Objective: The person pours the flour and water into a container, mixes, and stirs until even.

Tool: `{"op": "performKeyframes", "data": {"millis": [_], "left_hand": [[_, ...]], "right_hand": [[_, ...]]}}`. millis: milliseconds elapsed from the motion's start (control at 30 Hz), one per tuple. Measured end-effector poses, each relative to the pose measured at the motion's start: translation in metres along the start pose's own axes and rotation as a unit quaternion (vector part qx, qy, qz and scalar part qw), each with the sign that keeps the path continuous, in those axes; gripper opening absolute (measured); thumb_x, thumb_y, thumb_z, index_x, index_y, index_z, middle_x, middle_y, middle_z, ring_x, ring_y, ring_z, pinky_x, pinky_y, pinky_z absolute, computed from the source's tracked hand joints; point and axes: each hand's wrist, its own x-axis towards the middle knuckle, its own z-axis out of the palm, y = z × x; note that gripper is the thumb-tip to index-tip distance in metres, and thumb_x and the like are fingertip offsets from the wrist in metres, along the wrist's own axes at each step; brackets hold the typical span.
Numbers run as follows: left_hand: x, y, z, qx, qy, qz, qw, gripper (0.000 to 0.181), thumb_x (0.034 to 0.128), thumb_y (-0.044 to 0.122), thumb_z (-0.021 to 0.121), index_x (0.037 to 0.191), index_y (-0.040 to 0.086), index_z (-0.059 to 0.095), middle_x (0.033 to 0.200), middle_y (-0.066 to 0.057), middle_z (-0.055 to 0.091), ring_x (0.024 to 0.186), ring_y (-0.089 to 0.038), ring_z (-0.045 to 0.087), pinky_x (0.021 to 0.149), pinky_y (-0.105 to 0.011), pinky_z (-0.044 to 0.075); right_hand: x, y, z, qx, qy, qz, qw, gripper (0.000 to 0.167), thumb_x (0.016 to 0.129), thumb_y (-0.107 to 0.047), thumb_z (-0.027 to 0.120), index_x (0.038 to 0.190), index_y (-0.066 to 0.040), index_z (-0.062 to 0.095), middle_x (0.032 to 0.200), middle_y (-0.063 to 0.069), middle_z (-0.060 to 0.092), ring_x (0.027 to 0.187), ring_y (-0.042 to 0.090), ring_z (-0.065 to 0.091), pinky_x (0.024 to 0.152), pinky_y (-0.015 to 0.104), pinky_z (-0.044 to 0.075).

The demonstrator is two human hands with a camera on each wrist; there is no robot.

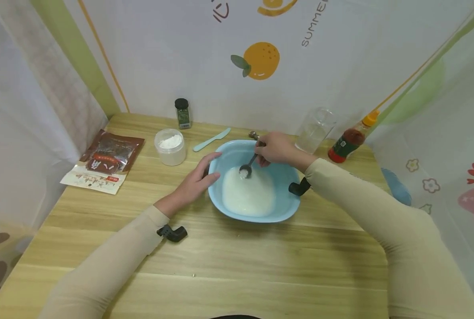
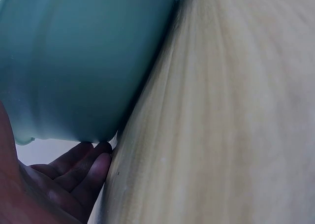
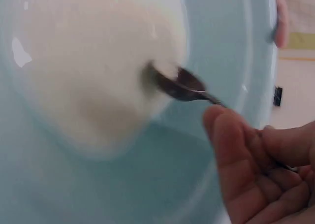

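Observation:
A light blue basin (image 1: pixel 237 217) holds white liquid (image 1: pixel 249 195). My right hand (image 1: pixel 276 149) pinches the handle of a dark metal spoon (image 1: pixel 246 170) over the basin. White stuff lies in the spoon's bowl (image 3: pixel 179 86), low over the liquid; whether it touches is hard to tell. In the right wrist view, thumb and fingers of my right hand (image 3: pixel 263 165) close round the handle. My left hand (image 1: pixel 194 182) rests on the basin's left side, thumb by the rim. In the left wrist view, the relaxed fingers of my left hand (image 2: pixel 69 179) touch the basin's outer wall (image 2: pixel 83 61).
On the wooden table (image 1: pixel 221 274) stand a jar of white powder (image 1: pixel 170 150), a green spice jar (image 1: pixel 183 116), a pale blue spreader (image 1: pixel 211 140) and a brown packet (image 1: pixel 109 157). A clear glass (image 1: pixel 314 133) and a red sauce bottle (image 1: pixel 350 141) stand at the back right.

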Motion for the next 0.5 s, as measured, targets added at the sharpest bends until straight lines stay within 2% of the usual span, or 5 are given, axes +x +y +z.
{"op": "performKeyframes", "data": {"millis": [100,233,333,500], "left_hand": [[0.0,0.0,0.0,-0.001,0.003,0.001,1.0,0.061,0.1166,0.017,0.052,0.173,0.012,0.03,0.164,-0.03,0.047,0.143,-0.046,0.059,0.103,-0.052,0.064],[-0.001,0.0,0.0,-0.002,0.004,0.001,1.0,0.062,0.1165,0.017,0.052,0.174,0.012,0.029,0.16,-0.032,0.051,0.14,-0.047,0.061,0.102,-0.05,0.065],[-0.001,0.0,0.0,-0.003,0.003,0.003,1.0,0.062,0.1166,0.017,0.051,0.174,0.012,0.029,0.159,-0.032,0.052,0.141,-0.047,0.06,0.102,-0.049,0.065],[0.0,0.0,0.0,-0.004,-0.001,0.005,1.0,0.061,0.117,0.016,0.051,0.174,0.012,0.029,0.157,-0.032,0.054,0.14,-0.047,0.061,0.101,-0.049,0.065]], "right_hand": [[0.001,0.0,0.009,0.056,-0.026,-0.023,0.9978,0.021,0.115,-0.01,0.061,0.114,0.007,0.074,0.087,0.015,0.079,0.078,0.023,0.08,0.08,0.043,0.071],[-0.007,0.002,0.011,0.079,-0.097,-0.033,0.9916,0.018,0.113,-0.007,0.063,0.111,0.006,0.075,0.088,0.017,0.078,0.079,0.026,0.08,0.075,0.039,0.07],[-0.013,0.007,0.004,0.051,-0.122,-0.032,0.9907,0.019,0.113,-0.009,0.063,0.11,0.005,0.075,0.088,0.016,0.078,0.079,0.026,0.08,0.076,0.04,0.07],[-0.019,0.016,-0.012,-0.026,-0.106,-0.026,0.9937,0.022,0.113,-0.011,0.06,0.104,0.001,0.075,0.084,0.012,0.078,0.075,0.025,0.079,0.074,0.041,0.07]]}}
